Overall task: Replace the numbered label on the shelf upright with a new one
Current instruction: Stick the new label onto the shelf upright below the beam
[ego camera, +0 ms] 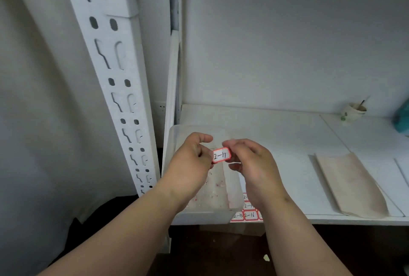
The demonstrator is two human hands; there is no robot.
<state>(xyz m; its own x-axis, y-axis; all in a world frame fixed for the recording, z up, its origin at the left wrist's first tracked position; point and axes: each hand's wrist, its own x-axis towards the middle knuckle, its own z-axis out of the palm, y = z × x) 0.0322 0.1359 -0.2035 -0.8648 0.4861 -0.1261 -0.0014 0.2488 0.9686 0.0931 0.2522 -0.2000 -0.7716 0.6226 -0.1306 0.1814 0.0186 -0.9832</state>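
A small white label (221, 155) with a red border, handwritten "2-11", is held between both hands over a clear plastic tray. My left hand (192, 160) pinches its left edge and my right hand (252, 162) pinches its right edge. The white slotted shelf upright (115, 80) runs diagonally at the left, well above and left of the hands. I see no label on its visible face. A sheet of more red-bordered labels (249, 214), marked "2-15" and "2-16", lies on the shelf edge under my right wrist.
The clear tray (174, 142) sits at the shelf's left front corner and holds small paper scraps. A beige paper bag (352, 185) lies flat at the right. A paper cup (353, 113) stands at the back right beside a teal object (402, 118).
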